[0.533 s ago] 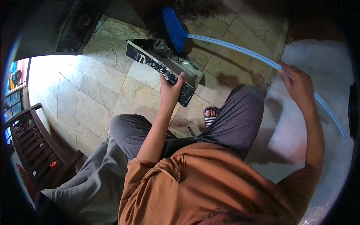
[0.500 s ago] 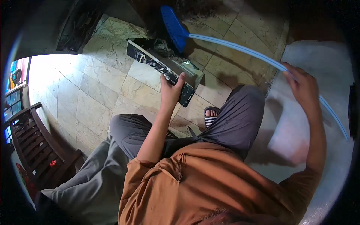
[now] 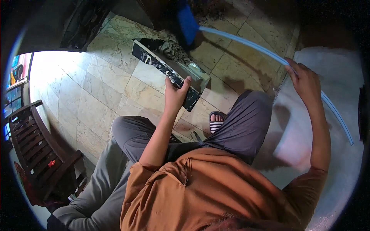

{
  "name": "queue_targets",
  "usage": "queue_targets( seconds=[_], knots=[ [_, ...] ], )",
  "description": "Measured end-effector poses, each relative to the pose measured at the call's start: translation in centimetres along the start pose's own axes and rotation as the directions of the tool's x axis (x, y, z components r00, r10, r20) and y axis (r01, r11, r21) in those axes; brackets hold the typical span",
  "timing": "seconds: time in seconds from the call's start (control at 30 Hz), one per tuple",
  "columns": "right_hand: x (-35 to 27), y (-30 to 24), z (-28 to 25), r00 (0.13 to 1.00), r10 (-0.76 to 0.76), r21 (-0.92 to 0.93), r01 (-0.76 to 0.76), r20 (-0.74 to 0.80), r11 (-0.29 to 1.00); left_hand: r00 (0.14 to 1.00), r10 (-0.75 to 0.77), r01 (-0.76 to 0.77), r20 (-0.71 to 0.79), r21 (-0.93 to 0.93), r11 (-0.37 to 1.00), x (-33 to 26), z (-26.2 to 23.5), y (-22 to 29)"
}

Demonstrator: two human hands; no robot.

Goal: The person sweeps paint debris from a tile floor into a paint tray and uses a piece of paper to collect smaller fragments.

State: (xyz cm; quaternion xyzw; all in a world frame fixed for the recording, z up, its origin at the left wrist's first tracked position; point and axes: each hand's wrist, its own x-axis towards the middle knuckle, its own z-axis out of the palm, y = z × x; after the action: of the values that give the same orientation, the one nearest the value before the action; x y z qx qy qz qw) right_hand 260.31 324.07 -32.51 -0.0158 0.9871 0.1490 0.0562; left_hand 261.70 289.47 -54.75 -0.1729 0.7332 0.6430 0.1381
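Note:
My left hand (image 3: 177,94) grips the near edge of a dark, shallow box-like pan (image 3: 162,66) tilted over the floor, its outer wall scuffed with pale marks. Grey debris (image 3: 172,52) lies at the pan's far side. My right hand (image 3: 306,81) is wrapped round the light-blue handle of a broom (image 3: 246,41), which runs from the far middle to the right. The broom's blue head (image 3: 187,26) rests just beyond the pan, partly in shadow; its bristles are hard to make out.
Pale marble-like tiles make up the floor (image 3: 104,88). More dirt (image 3: 212,11) lies beyond the broom head. A dark wooden slatted bench (image 3: 36,142) stands at the left. A whitish raised surface (image 3: 327,73) is at the right. My sandalled foot (image 3: 216,121) is below the pan.
The broom head has moved farther off, away from the pan, and more debris shows at the pan. My right hand has shifted slightly left and up with the handle.

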Motion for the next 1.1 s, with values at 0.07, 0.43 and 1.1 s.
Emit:
queue_targets(
  seconds=[0.07,0.43,1.1],
  knots=[
    [-0.8,0.3,-1.3,0.999,-0.031,0.162,0.023,0.045,0.987,1.000,0.001,-0.001,-0.021,-0.019,1.000,0.1,0.0,-0.5],
    [-0.1,10.3,-8.5,0.988,0.150,-0.254,-0.137,0.034,0.958,1.000,-0.011,0.009,-0.018,-0.107,0.994,0.5,-0.1,-1.8],
    [1.5,-0.5,-0.6,0.986,-0.163,0.000,0.164,0.044,0.987,0.994,-0.108,0.106,-0.011,-0.128,0.986,0.7,-0.4,-2.8]
  ],
)
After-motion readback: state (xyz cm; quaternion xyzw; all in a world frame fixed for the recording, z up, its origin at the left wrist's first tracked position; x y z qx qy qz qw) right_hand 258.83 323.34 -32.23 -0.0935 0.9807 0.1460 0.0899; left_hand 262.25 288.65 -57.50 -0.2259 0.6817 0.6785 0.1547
